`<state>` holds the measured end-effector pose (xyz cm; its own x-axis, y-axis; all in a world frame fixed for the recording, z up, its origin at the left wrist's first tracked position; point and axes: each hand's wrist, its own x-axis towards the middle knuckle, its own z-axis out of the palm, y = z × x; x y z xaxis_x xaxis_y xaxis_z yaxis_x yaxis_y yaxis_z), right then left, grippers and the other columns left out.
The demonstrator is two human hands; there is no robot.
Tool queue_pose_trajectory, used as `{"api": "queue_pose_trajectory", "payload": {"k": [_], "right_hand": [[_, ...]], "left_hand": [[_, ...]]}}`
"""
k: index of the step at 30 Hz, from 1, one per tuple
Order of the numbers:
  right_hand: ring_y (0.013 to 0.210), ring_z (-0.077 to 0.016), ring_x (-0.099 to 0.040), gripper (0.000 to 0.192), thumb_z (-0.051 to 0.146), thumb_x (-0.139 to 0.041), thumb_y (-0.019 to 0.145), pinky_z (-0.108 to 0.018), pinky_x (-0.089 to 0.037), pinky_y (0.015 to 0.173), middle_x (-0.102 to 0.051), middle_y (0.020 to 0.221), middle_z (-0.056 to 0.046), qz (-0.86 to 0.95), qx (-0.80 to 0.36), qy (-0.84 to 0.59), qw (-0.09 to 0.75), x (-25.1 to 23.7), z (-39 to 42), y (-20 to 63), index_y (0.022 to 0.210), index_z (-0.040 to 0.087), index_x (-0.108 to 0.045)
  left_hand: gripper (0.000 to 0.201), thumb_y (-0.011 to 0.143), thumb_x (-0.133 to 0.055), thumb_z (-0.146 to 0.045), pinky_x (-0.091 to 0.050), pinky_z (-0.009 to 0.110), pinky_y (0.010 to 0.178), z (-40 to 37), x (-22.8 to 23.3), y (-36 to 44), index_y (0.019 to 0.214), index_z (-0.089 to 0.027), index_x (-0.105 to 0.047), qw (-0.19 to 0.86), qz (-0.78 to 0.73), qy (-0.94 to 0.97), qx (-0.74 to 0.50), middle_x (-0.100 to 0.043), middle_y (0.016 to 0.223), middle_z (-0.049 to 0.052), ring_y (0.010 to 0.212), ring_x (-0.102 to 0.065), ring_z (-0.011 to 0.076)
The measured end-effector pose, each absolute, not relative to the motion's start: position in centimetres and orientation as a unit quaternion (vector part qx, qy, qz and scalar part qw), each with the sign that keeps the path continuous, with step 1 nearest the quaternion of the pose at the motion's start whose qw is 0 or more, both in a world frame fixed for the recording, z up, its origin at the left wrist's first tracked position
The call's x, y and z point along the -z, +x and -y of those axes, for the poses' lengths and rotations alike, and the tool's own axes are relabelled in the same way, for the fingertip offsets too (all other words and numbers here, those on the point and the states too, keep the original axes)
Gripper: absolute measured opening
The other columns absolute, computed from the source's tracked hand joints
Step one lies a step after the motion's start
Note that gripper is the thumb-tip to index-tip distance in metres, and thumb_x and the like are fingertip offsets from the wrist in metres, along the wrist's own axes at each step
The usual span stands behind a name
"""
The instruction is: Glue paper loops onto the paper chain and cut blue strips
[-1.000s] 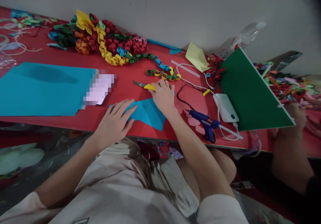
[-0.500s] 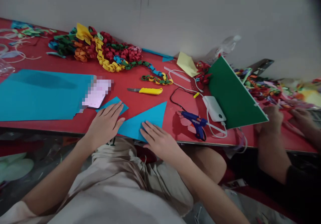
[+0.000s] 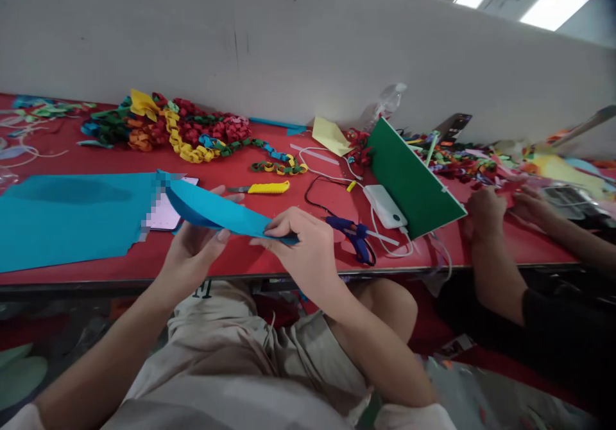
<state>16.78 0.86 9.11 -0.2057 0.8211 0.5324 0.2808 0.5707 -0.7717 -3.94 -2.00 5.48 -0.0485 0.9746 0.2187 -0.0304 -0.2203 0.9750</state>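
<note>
A blue paper piece (image 3: 216, 210) is lifted off the red table (image 3: 269, 257), held nearly edge-on. My left hand (image 3: 192, 250) supports it from beneath near the middle. My right hand (image 3: 298, 244) pinches its right end between thumb and fingers. Behind the paper on the table lies a yellow utility knife (image 3: 264, 188). A large blue paper sheet (image 3: 72, 218) lies flat to the left.
Colourful paper chains (image 3: 183, 131) are heaped near the wall. A blue glue gun (image 3: 353, 232), a white power bank (image 3: 384, 205) with cables, and a tilted green board (image 3: 411, 180) lie to the right. Another person's hands (image 3: 486, 208) work at the far right.
The blue paper piece was lying flat under both my hands; both hands have now lifted it off the table. The view has tilted upward.
</note>
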Motion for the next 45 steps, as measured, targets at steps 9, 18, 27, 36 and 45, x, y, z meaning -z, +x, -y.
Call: {"api": "queue_pose_trajectory", "payload": {"k": [9,18,27,36,45], "right_hand": [[0.079,-0.0179,-0.072,0.011,0.031,-0.073,0.089,-0.028,-0.054,0.072,-0.08,0.087,-0.003,0.723,-0.392,-0.371,0.431,-8.6,-2.0,18.4,0.089,0.021,-0.077],[0.084,-0.0184,-0.073,0.035,0.04,-0.075,0.087,-0.027,-0.056,0.067,-0.08,0.101,-0.005,0.617,-0.471,-0.396,0.491,-6.9,-3.2,19.5,0.118,0.023,-0.075],[0.086,-0.0211,-0.071,0.052,0.058,-0.078,0.081,-0.032,-0.059,0.074,-0.076,0.095,-0.006,0.634,-0.531,-0.408,0.387,-4.1,-4.7,19.0,0.113,0.017,-0.071],[0.085,-0.0239,-0.071,0.042,0.056,-0.076,0.082,-0.031,-0.055,0.071,-0.077,0.094,-0.007,0.584,-0.502,-0.503,0.392,-2.9,-4.7,17.3,0.1,0.019,-0.071],[0.057,-0.0135,-0.051,0.037,0.053,-0.072,0.085,-0.027,-0.042,0.055,-0.062,0.065,0.0,0.539,-0.531,-0.524,0.392,-2.4,-6.0,20.0,0.071,0.02,-0.065]], "left_hand": [[0.045,0.086,-0.07,-0.046,-0.061,0.046,0.1,2.5,-8.5,-4.4,0.123,-0.02,-0.073,0.548,-0.428,0.442,-0.567,-0.077,0.125,0.013,0.123,-0.07,0.036],[0.046,0.061,-0.089,-0.032,-0.067,0.041,0.063,2.3,-7.5,-5.2,0.102,-0.021,-0.073,0.518,-0.608,0.313,-0.514,-0.081,0.088,0.007,0.08,-0.079,0.032],[0.052,0.063,-0.094,-0.043,-0.065,0.05,0.088,-2.6,-6.3,-5.3,0.103,-0.016,-0.077,0.48,-0.603,0.375,-0.516,-0.081,0.107,0.012,0.102,-0.077,0.0378],[0.06,0.069,-0.093,-0.044,-0.063,0.052,0.092,-6.7,-4.5,-5.7,0.118,-0.016,-0.074,0.518,-0.62,0.345,-0.478,-0.081,0.113,0.011,0.105,-0.075,0.0361],[0.046,0.071,-0.092,-0.05,-0.065,0.036,0.066,-5.2,-2.9,-8.8,0.1,-0.018,-0.077,0.513,-0.618,0.449,-0.392,-0.081,0.092,0.006,0.08,-0.075,0.026]]}}
